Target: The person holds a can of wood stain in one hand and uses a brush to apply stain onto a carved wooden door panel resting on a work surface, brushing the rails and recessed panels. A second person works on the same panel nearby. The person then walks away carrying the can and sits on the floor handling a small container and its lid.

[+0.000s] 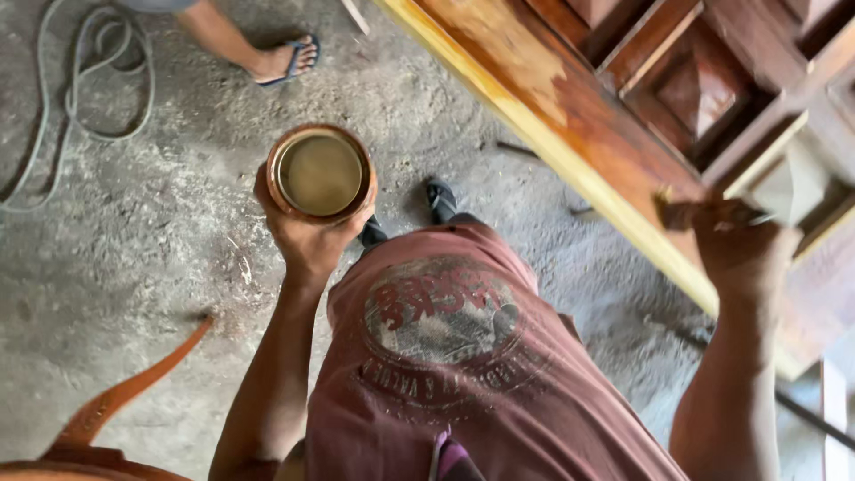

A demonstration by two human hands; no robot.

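Over gritty concrete, left hand (307, 233) grips a round stain-smeared tin (320, 173); right hand (739, 245) clasps a brush (681, 212) on glossy carved wood (623, 116).

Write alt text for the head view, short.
Seen from above, a person's left hand holds an open can of brownish liquid while the right hand presses a brush to a carved wooden door; another person's sandalled foot stands on the dusty concrete floor.
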